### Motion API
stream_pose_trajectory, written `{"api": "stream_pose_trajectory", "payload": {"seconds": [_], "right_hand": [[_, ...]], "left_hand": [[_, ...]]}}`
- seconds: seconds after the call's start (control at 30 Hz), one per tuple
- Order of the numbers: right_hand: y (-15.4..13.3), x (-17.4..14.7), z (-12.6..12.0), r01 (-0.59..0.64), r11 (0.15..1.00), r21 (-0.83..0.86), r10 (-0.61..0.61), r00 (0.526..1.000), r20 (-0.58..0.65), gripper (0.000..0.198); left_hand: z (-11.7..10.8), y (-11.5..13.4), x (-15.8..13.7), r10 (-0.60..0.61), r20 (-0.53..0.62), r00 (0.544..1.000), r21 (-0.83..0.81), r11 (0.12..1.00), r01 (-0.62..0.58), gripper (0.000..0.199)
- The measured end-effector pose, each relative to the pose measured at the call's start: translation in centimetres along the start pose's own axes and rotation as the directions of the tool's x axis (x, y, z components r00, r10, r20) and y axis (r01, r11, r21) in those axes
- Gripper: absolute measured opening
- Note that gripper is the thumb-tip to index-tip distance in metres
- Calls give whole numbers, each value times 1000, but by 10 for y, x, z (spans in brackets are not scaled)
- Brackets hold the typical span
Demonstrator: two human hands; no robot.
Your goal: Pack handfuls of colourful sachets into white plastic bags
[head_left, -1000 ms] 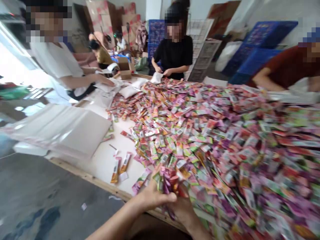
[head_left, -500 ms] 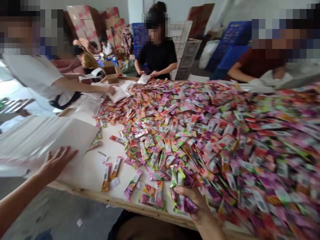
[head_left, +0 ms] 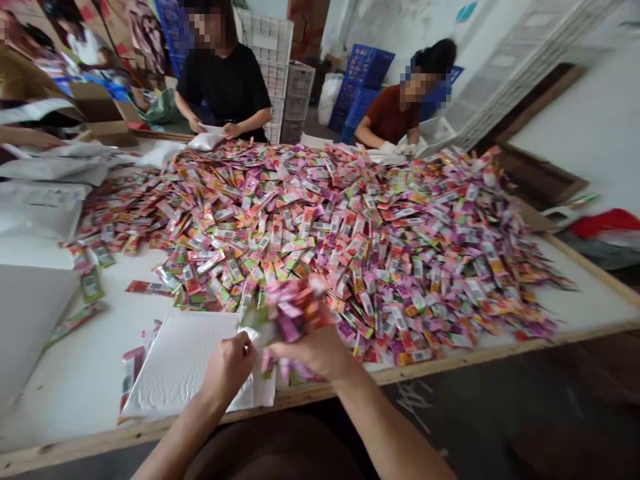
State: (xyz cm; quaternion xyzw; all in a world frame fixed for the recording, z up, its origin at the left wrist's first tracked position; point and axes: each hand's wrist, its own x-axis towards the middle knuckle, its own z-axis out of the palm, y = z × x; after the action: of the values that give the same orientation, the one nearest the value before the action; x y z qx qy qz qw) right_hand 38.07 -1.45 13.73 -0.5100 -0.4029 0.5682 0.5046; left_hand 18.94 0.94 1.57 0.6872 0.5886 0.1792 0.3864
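Observation:
A white padded envelope point(head_left: 180, 360) lies flat on the table at the near edge, on top of a few sachets. My left hand point(head_left: 231, 367) is closed in a pinch on the envelope's right end. Right beside it, my right hand point(head_left: 320, 350) grips a bunch of colourful stick sachets point(head_left: 290, 310), blurred by motion, at the envelope's open-looking end. Whether any sachet is inside the envelope cannot be seen. Behind both hands spreads a large heap of pink, purple, green and orange stick sachets point(head_left: 350, 233).
A stack of white envelopes point(head_left: 30, 320) sits at the left. Filled-looking white packets point(head_left: 40, 207) lie behind it. Two people work across the table, one in a black shirt point(head_left: 225, 87), one in a dark red shirt point(head_left: 395, 117). A wooden rim point(head_left: 590, 333) edges the table.
My left hand has moved from the envelope stack to the front, bringing one envelope along. My right hand, still holding sachets, has come beside it. The view has turned to the right.

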Motion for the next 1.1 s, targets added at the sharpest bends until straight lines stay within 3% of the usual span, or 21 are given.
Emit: {"api": "stream_pose_trajectory", "payload": {"seconds": [0.07,0.17,0.27,0.33,0.4,0.5,0.57,0.67,0.83,0.9,0.97,1.1], "right_hand": [[23,8,12,200,915,-350,-169,979,117,44],[81,13,6,329,506,-797,-295,935,199,50],[129,10,-6,372,140,-918,-291,901,321,55],[144,8,-8,425,9,-905,-255,876,409,56],[146,8,-6,467,-63,-882,-212,857,469,49],[133,14,0,468,-88,-879,-119,871,476,43],[121,19,3,459,-52,-887,-64,884,462,40],[108,27,8,462,-23,-886,-27,886,463,36],[104,36,25,372,-68,-926,58,928,368,36],[105,39,33,374,-56,-926,52,927,371,35],[106,40,37,368,-6,-930,37,929,368,29],[109,39,28,288,133,-948,54,953,297,7]], "left_hand": [[11,4,7,-22,28,999,-91,996,24,6],[2,-7,15,-89,53,995,-201,975,97,17],[-8,-14,15,-137,3,991,-223,965,135,31],[-9,-12,17,-126,-56,991,-178,977,114,31],[-6,-4,22,-82,-113,990,-86,994,73,26],[-5,18,31,40,-137,990,80,996,-29,18],[-9,36,31,138,-94,986,186,975,-119,10],[-16,53,18,237,-23,971,328,920,-216,16],[-22,33,-20,282,-96,955,654,741,-153,25],[-23,26,-26,351,-142,926,695,701,-159,22],[-19,28,-21,465,-132,876,651,706,-277,18],[-2,47,-6,652,3,758,581,616,-532,24]]}}
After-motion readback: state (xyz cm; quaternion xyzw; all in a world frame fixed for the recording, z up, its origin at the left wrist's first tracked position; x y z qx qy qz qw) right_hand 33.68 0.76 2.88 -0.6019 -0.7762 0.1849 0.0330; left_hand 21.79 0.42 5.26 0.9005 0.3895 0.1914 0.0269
